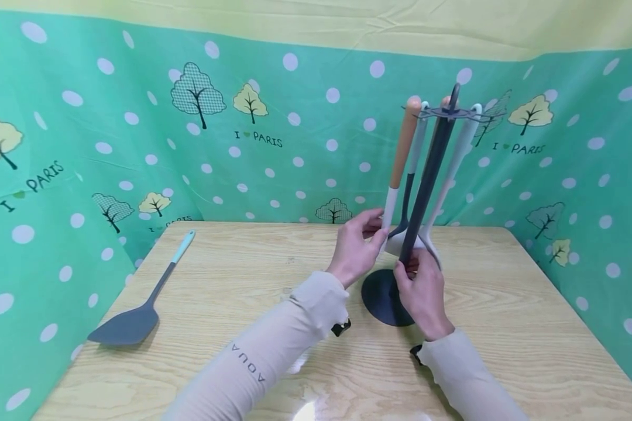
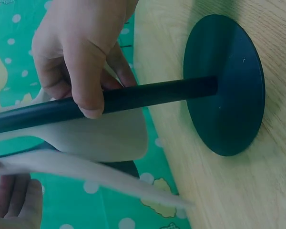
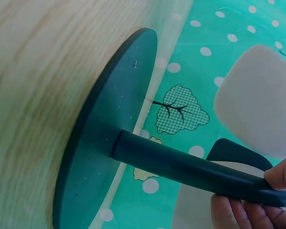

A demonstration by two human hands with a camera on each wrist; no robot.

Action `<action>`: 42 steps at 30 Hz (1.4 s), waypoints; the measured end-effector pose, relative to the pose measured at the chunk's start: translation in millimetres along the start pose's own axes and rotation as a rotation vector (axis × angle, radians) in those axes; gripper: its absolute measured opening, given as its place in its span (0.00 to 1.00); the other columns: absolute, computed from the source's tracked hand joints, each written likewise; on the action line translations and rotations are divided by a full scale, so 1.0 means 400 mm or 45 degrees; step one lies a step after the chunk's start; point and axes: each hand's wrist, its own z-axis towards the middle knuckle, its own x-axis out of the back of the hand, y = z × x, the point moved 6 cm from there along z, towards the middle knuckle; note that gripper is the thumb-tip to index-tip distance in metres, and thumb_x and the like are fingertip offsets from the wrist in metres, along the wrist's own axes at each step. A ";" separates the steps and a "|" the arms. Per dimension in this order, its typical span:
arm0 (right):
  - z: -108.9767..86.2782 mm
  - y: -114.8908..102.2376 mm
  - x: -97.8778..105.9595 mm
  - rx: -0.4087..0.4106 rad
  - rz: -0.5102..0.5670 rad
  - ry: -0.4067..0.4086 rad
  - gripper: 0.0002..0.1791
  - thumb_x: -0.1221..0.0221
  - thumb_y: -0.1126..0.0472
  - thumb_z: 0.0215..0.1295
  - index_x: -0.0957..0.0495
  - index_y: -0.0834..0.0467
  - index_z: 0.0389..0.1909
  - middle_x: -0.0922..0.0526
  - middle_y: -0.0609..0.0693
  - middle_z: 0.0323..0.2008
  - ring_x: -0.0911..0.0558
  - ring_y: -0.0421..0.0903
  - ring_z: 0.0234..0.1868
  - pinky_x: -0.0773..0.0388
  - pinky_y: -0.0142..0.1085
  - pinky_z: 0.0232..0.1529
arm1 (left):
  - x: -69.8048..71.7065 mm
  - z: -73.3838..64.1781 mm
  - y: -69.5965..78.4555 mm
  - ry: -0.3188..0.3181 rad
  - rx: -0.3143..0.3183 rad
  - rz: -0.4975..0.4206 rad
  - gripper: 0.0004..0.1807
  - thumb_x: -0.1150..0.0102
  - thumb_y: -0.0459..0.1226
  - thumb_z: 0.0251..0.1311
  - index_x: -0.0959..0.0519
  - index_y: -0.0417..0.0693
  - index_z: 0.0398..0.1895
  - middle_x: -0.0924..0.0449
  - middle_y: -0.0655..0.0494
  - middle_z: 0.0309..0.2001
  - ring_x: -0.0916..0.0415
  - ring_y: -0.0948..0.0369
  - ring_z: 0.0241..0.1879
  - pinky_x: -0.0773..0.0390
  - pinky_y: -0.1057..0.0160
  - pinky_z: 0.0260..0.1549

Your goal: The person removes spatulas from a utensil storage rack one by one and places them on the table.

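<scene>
A black utensil stand (image 1: 426,193) with a round base (image 1: 384,301) and a hook ring at its top stands right of the table's middle. My right hand (image 1: 423,289) grips its pole low down, thumb on one side and fingers on the other, as the right wrist view also shows. Just left of the pole, my left hand (image 1: 355,244) pinches the white shaft of a spatula (image 1: 403,146) with a brown wooden handle. The handle's top end is at the ring. Its pale, rounded blade (image 3: 255,102) shows beside the pole in the right wrist view.
Other utensils hang from the ring, among them a mint-handled one with a dark shaft (image 1: 415,152) and a pale-handled one (image 1: 462,140). A dark grey turner (image 1: 129,324) with a mint handle lies at the table's left. A green patterned curtain (image 1: 305,146) surrounds the table.
</scene>
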 end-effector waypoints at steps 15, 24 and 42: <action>-0.001 0.006 -0.002 -0.018 0.000 -0.022 0.12 0.43 0.62 0.65 0.30 0.64 0.44 0.25 0.57 0.37 0.23 0.51 0.36 0.19 0.47 0.39 | -0.003 -0.018 0.020 -0.066 -0.034 -0.034 0.10 0.42 0.30 0.62 0.20 0.40 0.46 0.21 0.54 0.38 0.23 0.66 0.36 0.22 0.73 0.40; -0.001 0.002 -0.003 0.009 -0.005 -0.019 0.10 0.43 0.63 0.65 0.30 0.62 0.44 0.25 0.55 0.37 0.23 0.49 0.35 0.19 0.45 0.39 | -0.001 -0.028 0.025 -0.068 -0.032 -0.042 0.09 0.42 0.29 0.62 0.20 0.42 0.45 0.21 0.56 0.37 0.23 0.65 0.36 0.22 0.72 0.40; -0.001 -0.003 -0.001 0.054 -0.004 0.022 0.11 0.42 0.65 0.64 0.30 0.65 0.44 0.25 0.57 0.36 0.22 0.50 0.34 0.19 0.44 0.35 | 0.014 -0.078 0.122 -0.090 -0.111 -0.074 0.10 0.42 0.23 0.59 0.23 0.30 0.44 0.20 0.41 0.38 0.21 0.52 0.37 0.21 0.68 0.41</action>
